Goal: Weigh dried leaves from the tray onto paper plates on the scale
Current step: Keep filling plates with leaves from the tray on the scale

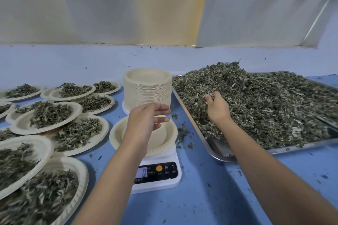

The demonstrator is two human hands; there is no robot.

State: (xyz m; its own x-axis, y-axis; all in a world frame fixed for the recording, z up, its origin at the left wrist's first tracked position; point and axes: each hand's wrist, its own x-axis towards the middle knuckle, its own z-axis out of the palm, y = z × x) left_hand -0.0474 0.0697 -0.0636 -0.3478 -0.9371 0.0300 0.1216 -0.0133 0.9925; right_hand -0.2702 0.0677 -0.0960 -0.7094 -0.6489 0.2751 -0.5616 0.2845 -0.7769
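Note:
An empty paper plate [165, 136] sits on the white digital scale [157, 175], whose display reads 0. My left hand [146, 120] hovers over that plate, fingers relaxed and holding nothing. To the right, a metal tray [217, 149] carries a large heap of dried leaves [265, 104]. My right hand [216, 107] is dug into the near left side of the heap, its fingers curled round a clump of leaves.
A tall stack of empty paper plates [147, 87] stands behind the scale. Several leaf-filled plates [49, 115] crowd the blue table [201, 197] at the left, some overlapping. Loose leaf crumbs lie scattered around the scale and tray. A pale wall rises close behind.

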